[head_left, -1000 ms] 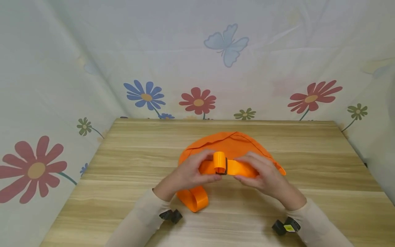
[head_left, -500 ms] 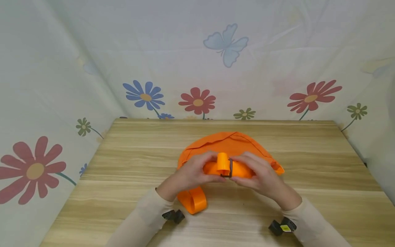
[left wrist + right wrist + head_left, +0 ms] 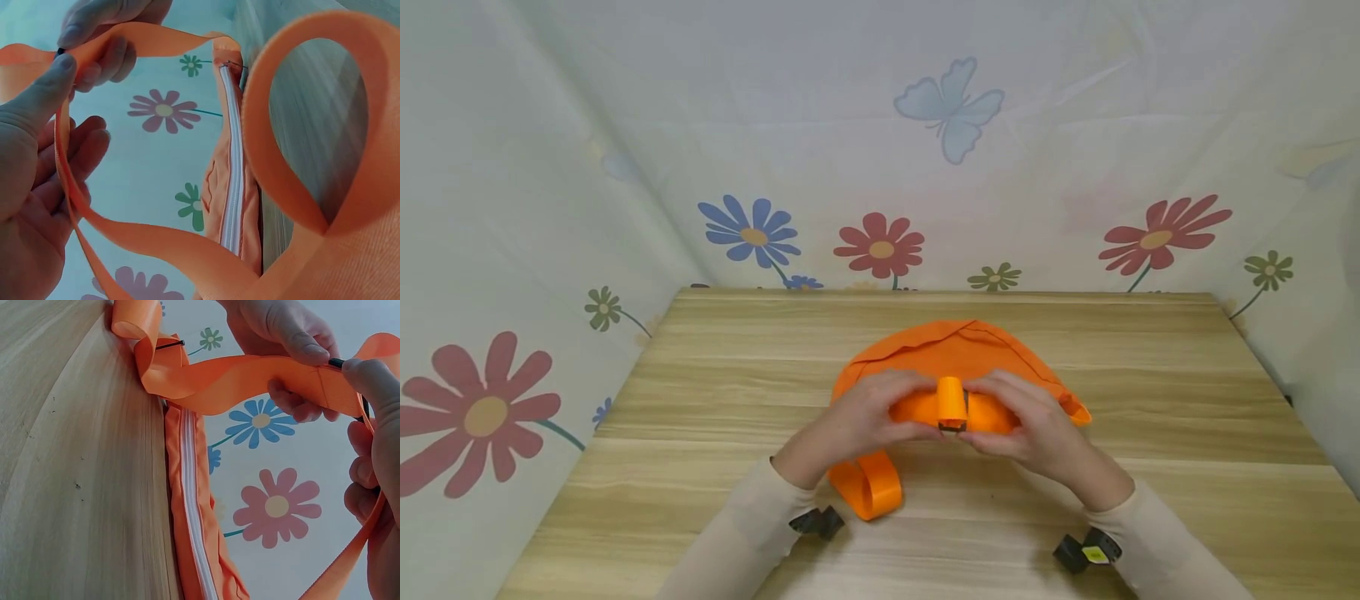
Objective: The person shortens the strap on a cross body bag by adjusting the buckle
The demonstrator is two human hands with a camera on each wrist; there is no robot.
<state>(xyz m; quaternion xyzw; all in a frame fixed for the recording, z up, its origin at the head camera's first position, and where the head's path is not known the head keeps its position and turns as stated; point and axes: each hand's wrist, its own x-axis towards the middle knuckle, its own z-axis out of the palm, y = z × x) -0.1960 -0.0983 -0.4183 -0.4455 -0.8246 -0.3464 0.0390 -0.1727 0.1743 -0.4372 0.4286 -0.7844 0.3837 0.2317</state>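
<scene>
An orange fabric bag (image 3: 955, 354) stands on the table, with a white zipper (image 3: 192, 487) along its edge. Its flat orange strap (image 3: 992, 414) is raised between both hands. My left hand (image 3: 872, 408) pinches the strap beside a black slider buckle (image 3: 336, 362), thumb in front. From the other side, my right hand (image 3: 1045, 425) grips the strap, its fingertips close to the buckle. A short loop of strap (image 3: 951, 400) bulges up between the thumbs and partly hides the buckle. Another loop of strap (image 3: 883, 487) hangs below the left hand.
The wooden table (image 3: 745, 350) lies under the bag. A pale curtain (image 3: 820, 125) with printed flowers and a butterfly surrounds its back and sides. Dark wrist cameras (image 3: 1086, 552) are worn at both sleeves.
The hands have come slightly closer together around the buckle. The small strap loop has shifted a little right and down, and the buckle is now more hidden. The bag stays put.
</scene>
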